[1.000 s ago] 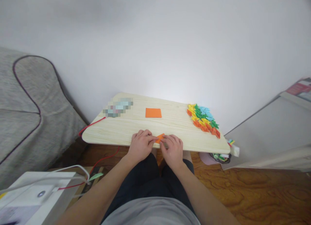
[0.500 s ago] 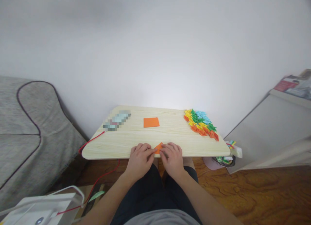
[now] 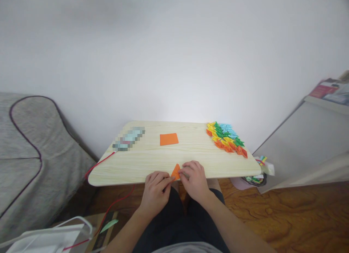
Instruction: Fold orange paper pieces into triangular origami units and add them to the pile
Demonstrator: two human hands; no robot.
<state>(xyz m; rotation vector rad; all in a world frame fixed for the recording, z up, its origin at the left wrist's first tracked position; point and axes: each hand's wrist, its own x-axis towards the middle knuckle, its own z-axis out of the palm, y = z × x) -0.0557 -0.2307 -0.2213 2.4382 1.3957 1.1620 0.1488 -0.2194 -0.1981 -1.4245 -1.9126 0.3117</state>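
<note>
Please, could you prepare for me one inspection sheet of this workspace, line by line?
Surface: pale wood-grain table, against a white wall.
Work pieces: folded orange paper at the near edge; flat orange rectangle behind it; folded paper pieces in orange, yellow, green and blue at the right.
Clutter: pixelated object on the left, identity hidden.
Grips: left grip and right grip touch the folded orange paper from either side; pinching or pressing, cannot tell.
Cables: red cable crosses the table's left edge; white cable lower left.
Surroundings: grey sofa left; bin with scraps, right.
</note>
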